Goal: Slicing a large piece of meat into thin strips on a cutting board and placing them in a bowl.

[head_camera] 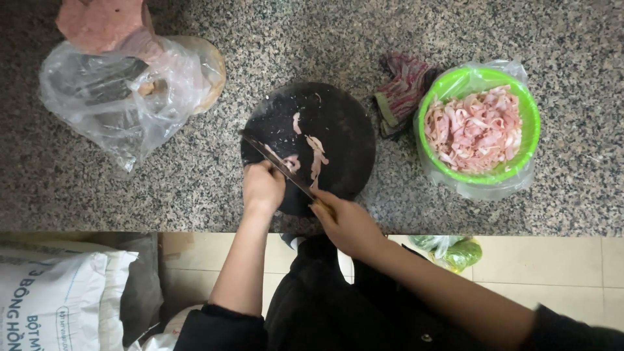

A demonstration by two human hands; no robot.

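A long knife (278,162) is held in the right hand (344,221), which is closed around its handle at the near edge of a round dark cutting board (344,123). The blade is laid diagonally across the board's left half, pointing away to the left. The left hand (262,187) is curled, fingers tucked under, and is pressed down on a small piece of pale pink meat beside the blade; what exactly is pinched beneath it cannot be told. A few cut strips of meat (316,156) are left lying near the board's middle, just beyond the blade.

The board is set on a speckled granite counter (97,195). To its right, well apart from the hands, a green bowl (530,110) lined with clear plastic is filled with sliced meat. A crumpled striped cloth (400,91) is lodged between bowl and board. To the far left, a clear plastic bag (104,110) is seen with a pinkish slab (97,23) above it.

For clean slicing, the fingertips of the left hand are best kept curled back so that the knuckles, not the tips, are met by the flat of the blade. The cut is better drawn in one long stroke than pressed straight down, since soft meat is likely to be squashed otherwise. The finished strips are best kept clear of the blade's path.
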